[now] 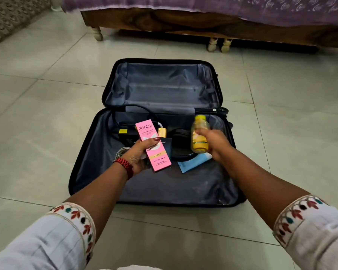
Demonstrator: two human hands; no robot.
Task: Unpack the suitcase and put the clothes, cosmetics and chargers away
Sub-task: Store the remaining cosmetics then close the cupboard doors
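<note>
The open suitcase point(164, 190) is laid flat on the floor, and the cosmetics should be lifted straight up w/ a firm hold. The yellow bottle point(199, 137) is gripped by the right hand point(215, 143) & the pink box point(153, 147) is pinched by the left hand point(139, 154), both over the bag's near half. The black charger point(129, 134) is partly hidden behind them, & the bottle's label is too blurred to be read.

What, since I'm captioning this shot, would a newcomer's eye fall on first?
Most likely the bright pink box gripped in the left hand and the yellow bottle held in the right hand, both over the open suitcase. The suitcase lies flat on the pale tiled floor, its far half showing only lining, with a bed under a purple cover behind it.
</note>
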